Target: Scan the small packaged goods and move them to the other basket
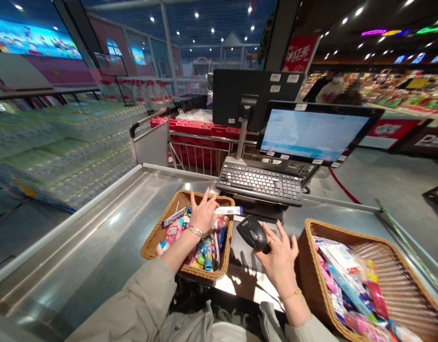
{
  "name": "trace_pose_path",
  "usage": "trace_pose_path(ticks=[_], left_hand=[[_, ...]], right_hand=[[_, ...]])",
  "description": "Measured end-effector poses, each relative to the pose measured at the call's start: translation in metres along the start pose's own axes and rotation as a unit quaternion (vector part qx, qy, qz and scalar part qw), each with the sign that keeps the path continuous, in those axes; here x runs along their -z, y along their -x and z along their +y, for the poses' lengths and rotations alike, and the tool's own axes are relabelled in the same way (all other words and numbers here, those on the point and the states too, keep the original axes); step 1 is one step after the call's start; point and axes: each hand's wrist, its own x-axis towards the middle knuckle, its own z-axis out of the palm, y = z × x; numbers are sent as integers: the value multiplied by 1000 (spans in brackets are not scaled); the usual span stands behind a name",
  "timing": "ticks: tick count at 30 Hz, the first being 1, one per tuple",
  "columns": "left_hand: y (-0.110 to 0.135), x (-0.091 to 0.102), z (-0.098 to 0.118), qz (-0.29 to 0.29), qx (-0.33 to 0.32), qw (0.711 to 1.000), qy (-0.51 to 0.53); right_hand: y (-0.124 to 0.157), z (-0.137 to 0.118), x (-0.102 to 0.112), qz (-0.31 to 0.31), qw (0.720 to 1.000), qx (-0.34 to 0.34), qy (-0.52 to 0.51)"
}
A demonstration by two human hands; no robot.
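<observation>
My left hand (204, 213) reaches over a wicker basket (155, 236) full of small colourful packets and pinches a long white and blue packet (229, 210) at the basket's far rim. My right hand (279, 256) grips a black handheld barcode scanner (252, 232), its other fingers spread, between the two baskets. A second wicker basket (308, 251) to the right holds several flat packets of toothbrushes and similar goods.
A steel checkout counter (98, 247) runs left. Behind the baskets stand a keyboard (261, 183) and a lit till screen (311, 134), with a second monitor's back (254, 95) beyond. A shopping trolley (190, 142) with red crates stands behind. A person stands far right at the back.
</observation>
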Motion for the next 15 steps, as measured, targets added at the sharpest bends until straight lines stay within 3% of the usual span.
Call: trace_pose_path(ticks=[15], left_hand=[[-26, -19, 46, 10, -85, 995, 43]], right_hand=[[19, 22, 24, 40, 997, -45, 41]])
